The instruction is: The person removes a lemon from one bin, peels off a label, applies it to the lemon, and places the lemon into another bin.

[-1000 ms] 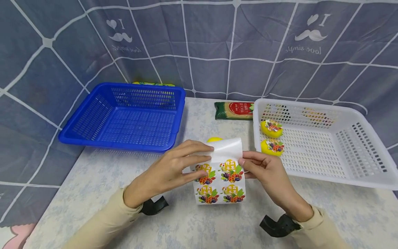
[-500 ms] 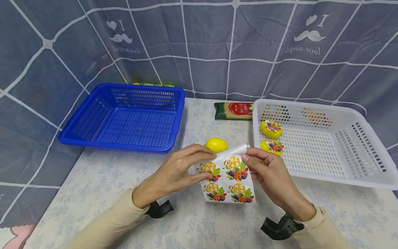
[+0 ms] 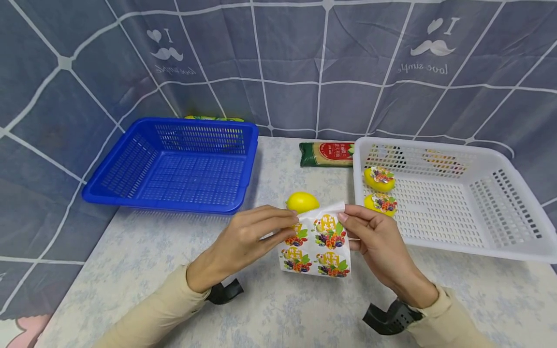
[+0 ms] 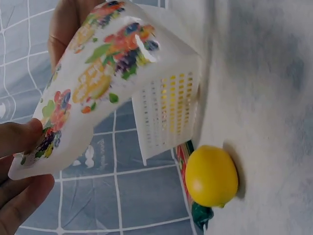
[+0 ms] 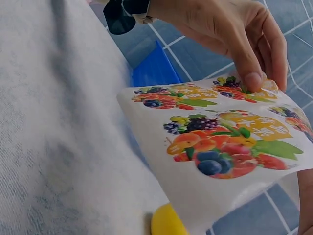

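Note:
A white sheet of fruit-print stickers (image 3: 314,247) is held up above the table between both hands. My left hand (image 3: 250,238) pinches its left edge, with the thumb (image 5: 253,82) over a sticker in the right wrist view. At the upper right corner, my right hand (image 3: 377,241) grips the sheet between thumb and fingers. The sheet bends in the left wrist view, where the left thumb and fingers lie on opposite faces. A yellow lemon (image 3: 302,201) rests on the table just behind the sheet, which partly hides its lower side.
To the right stands a white basket (image 3: 439,244) containing two stickered lemons (image 3: 379,179). A blue basket (image 3: 174,203) is at the left. Between them at the back lies a green and red packet (image 3: 327,154). A grey checked curtain (image 3: 291,63) hangs behind the table.
The sheet and both hands have shifted slightly right, uncovering the lemon behind. The sheet's raised white top strip is now folded lower, and the left fingers have closed together on the edge.

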Demonstrator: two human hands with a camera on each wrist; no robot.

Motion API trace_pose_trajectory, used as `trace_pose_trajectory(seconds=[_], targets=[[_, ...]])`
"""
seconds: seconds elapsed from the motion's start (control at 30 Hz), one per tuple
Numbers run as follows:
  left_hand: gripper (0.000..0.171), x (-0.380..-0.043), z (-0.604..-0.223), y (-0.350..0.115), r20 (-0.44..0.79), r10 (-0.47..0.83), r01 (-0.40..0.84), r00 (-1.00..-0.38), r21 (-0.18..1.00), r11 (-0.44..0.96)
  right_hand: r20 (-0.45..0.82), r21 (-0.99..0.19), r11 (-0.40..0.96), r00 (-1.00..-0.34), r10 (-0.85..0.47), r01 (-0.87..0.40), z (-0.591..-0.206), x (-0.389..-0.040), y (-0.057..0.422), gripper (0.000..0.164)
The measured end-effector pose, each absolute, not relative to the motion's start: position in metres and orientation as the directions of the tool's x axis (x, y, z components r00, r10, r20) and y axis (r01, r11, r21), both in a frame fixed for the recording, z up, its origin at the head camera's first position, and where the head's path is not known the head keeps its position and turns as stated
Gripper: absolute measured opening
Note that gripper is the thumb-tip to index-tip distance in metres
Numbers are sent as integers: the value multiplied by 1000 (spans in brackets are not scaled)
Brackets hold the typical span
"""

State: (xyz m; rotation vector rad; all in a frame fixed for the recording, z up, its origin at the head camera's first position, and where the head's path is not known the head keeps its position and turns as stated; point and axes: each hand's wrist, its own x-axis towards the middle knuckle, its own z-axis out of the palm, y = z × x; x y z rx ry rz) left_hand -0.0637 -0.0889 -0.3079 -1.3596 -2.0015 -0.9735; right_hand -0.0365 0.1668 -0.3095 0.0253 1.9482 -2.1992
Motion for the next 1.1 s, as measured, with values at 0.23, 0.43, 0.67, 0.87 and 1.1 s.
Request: trace_pose_trajectory(seconds=[0.23, 0.43, 0.67, 0.87, 1.1], targets=[[20, -61, -306, -90, 767, 546, 935, -338, 208, 286, -149, -983, -91, -984, -98, 158, -309, -38, 163, 27], [13, -58, -299, -91, 741, 553, 924, -380, 271, 271, -169, -984, -47, -984, -59, 172, -311, -38, 162, 34], [11, -55, -290, -97, 663, 582, 870, -470, 457, 182, -238, -971, 47, -968, -84, 235, -325, -36, 159, 37], [16, -57, -286, -102, 585, 566, 769, -581, 621, 148, -309, -949, 0, -930, -201, 316, -344, -31, 151, 37], [13, -59, -282, -104, 504, 548, 687, -668, 701, 192, -360, -913, -54, -860, -363, 405, -369, -22, 148, 42]])
